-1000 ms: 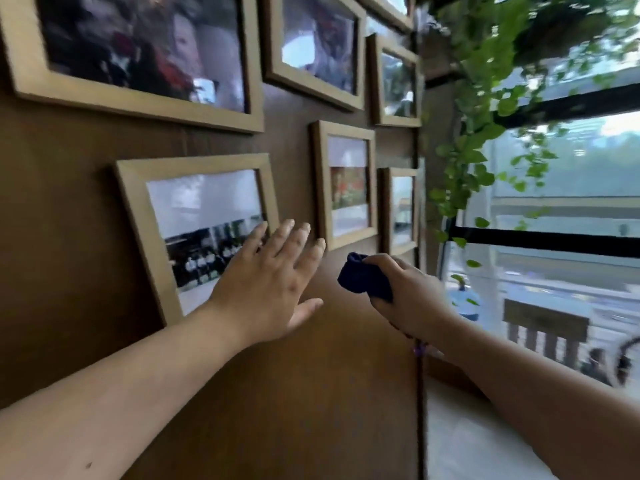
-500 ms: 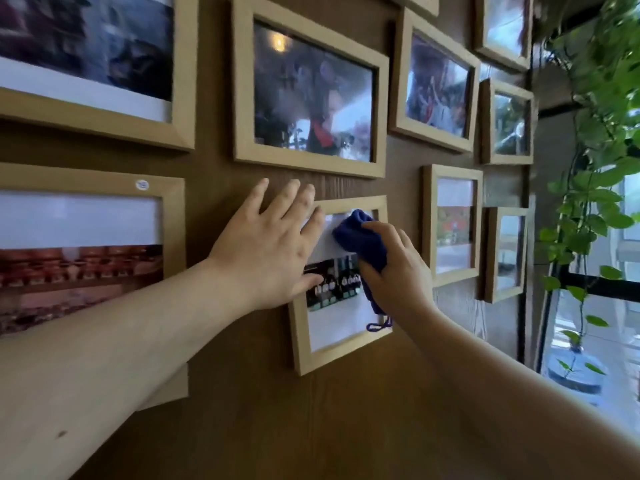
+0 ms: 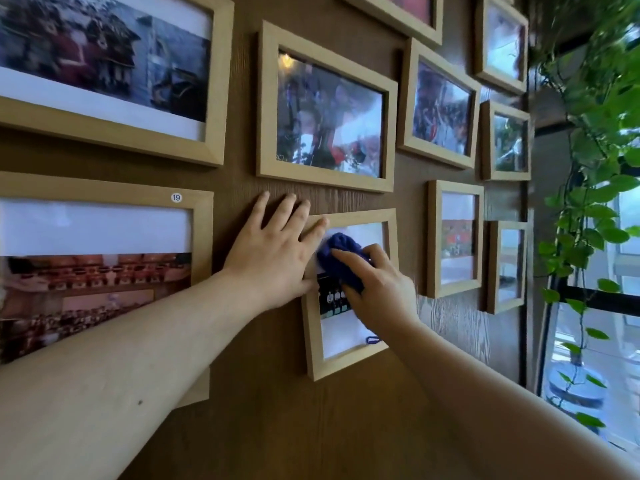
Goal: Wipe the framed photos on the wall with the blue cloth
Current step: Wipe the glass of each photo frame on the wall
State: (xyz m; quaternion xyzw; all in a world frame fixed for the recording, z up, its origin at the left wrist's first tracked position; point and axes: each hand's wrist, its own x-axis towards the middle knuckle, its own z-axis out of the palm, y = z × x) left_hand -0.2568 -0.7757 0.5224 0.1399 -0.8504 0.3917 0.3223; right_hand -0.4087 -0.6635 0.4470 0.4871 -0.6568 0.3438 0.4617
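A small light-wood framed photo hangs low in the middle of the brown wall. My right hand presses a bunched blue cloth against the upper part of its glass. A thin blue loop of the cloth dangles below my wrist. My left hand lies flat with fingers spread on the wall and on the frame's upper left corner. Both hands hide much of the photo.
Several more wooden framed photos surround it: a large one just above, a wide one marked 19 to the left, a narrow one to the right. Trailing green plant and a window stand at the right.
My right hand came from the air onto the small frame's glass with the cloth and has since slid slightly down. My left hand settled flat on the frame's corner. The view shifted left.
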